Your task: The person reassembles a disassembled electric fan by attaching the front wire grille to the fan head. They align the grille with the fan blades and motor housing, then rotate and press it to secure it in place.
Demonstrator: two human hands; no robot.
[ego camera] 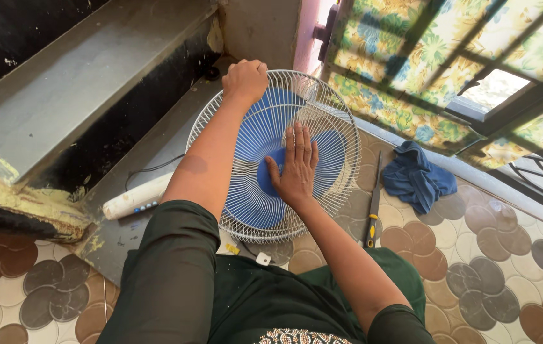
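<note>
A table fan lies face-up on the floor, its round white wire grille [341, 146] covering blue blades [255, 137]. My left hand [245, 79] is closed around the far rim of the grille. Flat on the grille's centre rests my right hand [297, 167], fingers spread over the blue hub. The white fan stand [136, 197] sticks out to the left, beneath my left arm.
A long screwdriver with a yellow-black handle [372, 207] lies to the right of the fan. Beyond it sits a crumpled blue cloth [415, 178]. A concrete step [61, 95] rises at the left. A window with floral curtain [437, 70] is at the upper right.
</note>
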